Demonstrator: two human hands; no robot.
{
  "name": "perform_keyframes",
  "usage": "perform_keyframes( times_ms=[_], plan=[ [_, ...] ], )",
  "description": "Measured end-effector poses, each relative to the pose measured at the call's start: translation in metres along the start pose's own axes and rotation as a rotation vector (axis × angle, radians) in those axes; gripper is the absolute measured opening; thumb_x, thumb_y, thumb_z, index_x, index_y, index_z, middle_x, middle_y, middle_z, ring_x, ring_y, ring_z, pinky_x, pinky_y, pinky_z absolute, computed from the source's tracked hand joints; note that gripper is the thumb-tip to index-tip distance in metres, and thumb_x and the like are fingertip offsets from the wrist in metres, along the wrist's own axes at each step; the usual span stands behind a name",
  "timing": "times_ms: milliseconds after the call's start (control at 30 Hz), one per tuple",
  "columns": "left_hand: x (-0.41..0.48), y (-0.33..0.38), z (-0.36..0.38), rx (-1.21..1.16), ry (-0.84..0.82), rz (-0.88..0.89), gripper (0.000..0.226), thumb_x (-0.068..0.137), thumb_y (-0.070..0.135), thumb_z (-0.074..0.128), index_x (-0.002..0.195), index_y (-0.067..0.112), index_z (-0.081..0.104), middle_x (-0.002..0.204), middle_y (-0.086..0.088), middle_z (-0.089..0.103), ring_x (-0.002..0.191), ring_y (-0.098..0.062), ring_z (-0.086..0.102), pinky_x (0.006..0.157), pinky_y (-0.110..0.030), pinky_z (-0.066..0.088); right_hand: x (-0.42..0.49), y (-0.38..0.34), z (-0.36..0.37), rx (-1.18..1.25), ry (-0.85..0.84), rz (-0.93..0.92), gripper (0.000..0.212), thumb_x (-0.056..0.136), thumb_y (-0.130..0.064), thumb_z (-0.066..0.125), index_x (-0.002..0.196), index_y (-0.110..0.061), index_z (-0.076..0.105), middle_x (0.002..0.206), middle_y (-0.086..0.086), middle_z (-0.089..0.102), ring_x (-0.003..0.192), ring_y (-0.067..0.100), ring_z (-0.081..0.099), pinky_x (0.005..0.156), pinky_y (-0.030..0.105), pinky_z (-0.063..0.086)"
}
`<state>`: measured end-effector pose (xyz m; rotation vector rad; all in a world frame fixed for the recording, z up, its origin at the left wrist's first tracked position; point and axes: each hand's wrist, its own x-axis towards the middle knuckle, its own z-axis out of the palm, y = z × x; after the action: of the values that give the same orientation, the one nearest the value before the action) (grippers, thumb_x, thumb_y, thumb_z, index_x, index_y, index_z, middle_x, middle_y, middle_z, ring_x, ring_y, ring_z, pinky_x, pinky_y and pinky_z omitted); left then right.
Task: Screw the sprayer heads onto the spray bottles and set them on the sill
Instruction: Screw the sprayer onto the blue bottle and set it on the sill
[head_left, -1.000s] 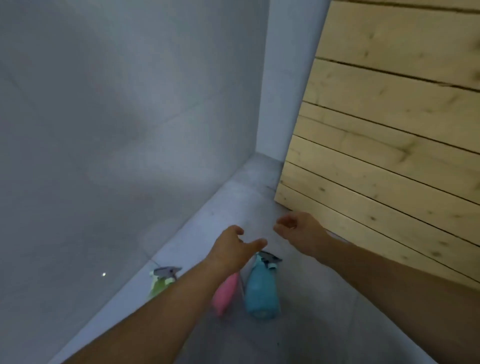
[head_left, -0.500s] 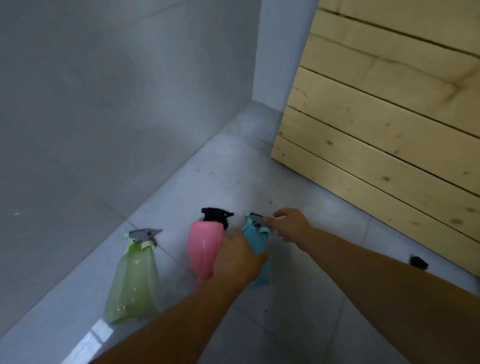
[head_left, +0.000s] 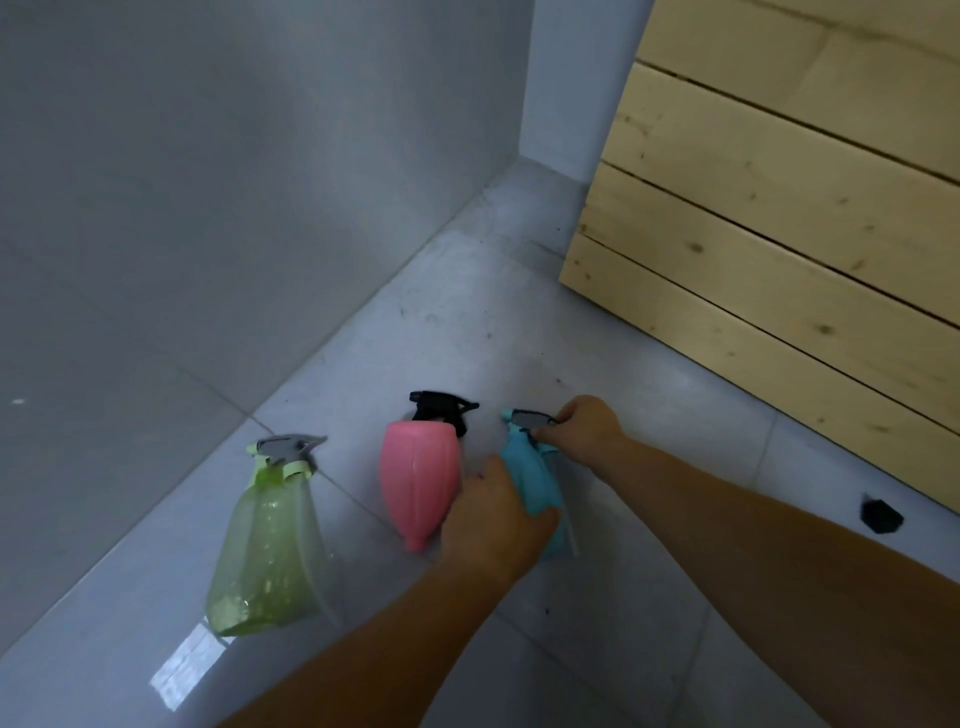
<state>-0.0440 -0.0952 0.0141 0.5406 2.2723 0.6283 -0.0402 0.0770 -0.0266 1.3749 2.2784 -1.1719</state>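
Bottles: 3 upright on grey tiled ledge (head_left: 467, 322); green bottle (head_left: 267, 540), pink bottle (head_left: 418, 483), blue bottle (head_left: 535, 483).
Left hand (head_left: 493, 525): fingers wrapped around blue bottle's body.
Right hand (head_left: 584, 431): fingertips pinching blue bottle's grey sprayer head (head_left: 527, 417).

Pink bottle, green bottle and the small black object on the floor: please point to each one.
pink bottle (head_left: 418, 486), head view, middle of its body.
green bottle (head_left: 267, 556), head view, middle of its body.
small black object (head_left: 881, 515), head view, its centre.

Blue bottle's (head_left: 532, 475) lower body behind left hand (head_left: 496, 525), its sprayer's (head_left: 530, 418) rear under right hand (head_left: 584, 434).
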Motion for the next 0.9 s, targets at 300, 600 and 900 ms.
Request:
perform_keyframes(
  times_ms=[300,600,900],
  plan=[
    [-0.006,0.005,-0.003,-0.073,0.005,0.075,0.074,0.081,0.047,0.076,0.138,0.015,0.042,0.134,-0.008,0.058,0.115,-0.025,0.064,0.094,-0.04,0.058,0.003,0.01,-0.029,0.307,-0.032,0.044,0.024,0.079,-0.019,0.079,0.093,-0.003,0.069,0.088,0.014,0.065,0.08,0.025,0.065,0.077,0.04,0.061],
    [-0.049,0.043,-0.075,-0.27,0.117,0.222,0.081,0.074,0.042,0.086,0.14,0.018,0.047,0.129,0.001,0.059,0.117,-0.02,0.061,0.096,-0.037,0.056,-0.055,-0.058,-0.114,0.481,-0.016,-0.096,0.008,0.087,-0.019,0.072,0.088,-0.014,0.066,0.098,0.014,0.068,0.086,0.024,0.068,0.073,0.035,0.059],
    [-0.138,0.054,-0.176,-0.229,0.159,0.336,0.114,0.069,0.043,0.09,0.159,0.019,0.024,0.148,-0.001,0.043,0.126,-0.016,0.05,0.099,-0.029,0.051,-0.199,-0.153,-0.181,0.592,-0.009,-0.411,0.018,0.086,-0.022,0.073,0.095,-0.007,0.068,0.09,0.013,0.068,0.074,0.019,0.07,0.081,0.038,0.061]
  ],
)
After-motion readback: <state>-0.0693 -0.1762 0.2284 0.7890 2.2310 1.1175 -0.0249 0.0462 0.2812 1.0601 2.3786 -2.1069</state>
